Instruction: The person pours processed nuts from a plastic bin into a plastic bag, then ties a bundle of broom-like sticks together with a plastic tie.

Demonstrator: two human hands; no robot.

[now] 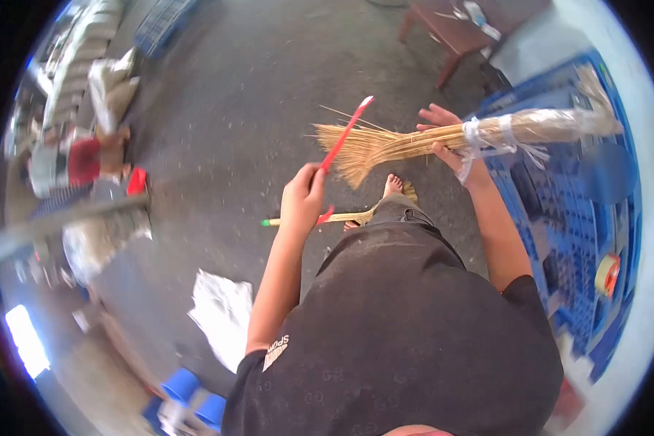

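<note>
My right hand (pixel 453 150) supports a straw broom (pixel 410 143), the thumb on the near side and the fingers showing beyond it. Its loose bristles fan out to the left. White ties circle the bundle right of my hand, and clear plastic wraps the far right part. In my left hand (pixel 303 198), closed in front of my body, is a long thin red strip (pixel 344 136) with a whitish tip. It points up across the bristles, and a short curled red end shows below the fist.
Near my bare feet (pixel 393 184) lies a green-tipped stick (pixel 291 221). Blue plastic crates (pixel 559 240) line the right side, with a tape roll (pixel 607 275). A white sack (pixel 221 312) lies at left, a brown table (pixel 450 43) stands ahead, and another person (pixel 58 166) is at far left.
</note>
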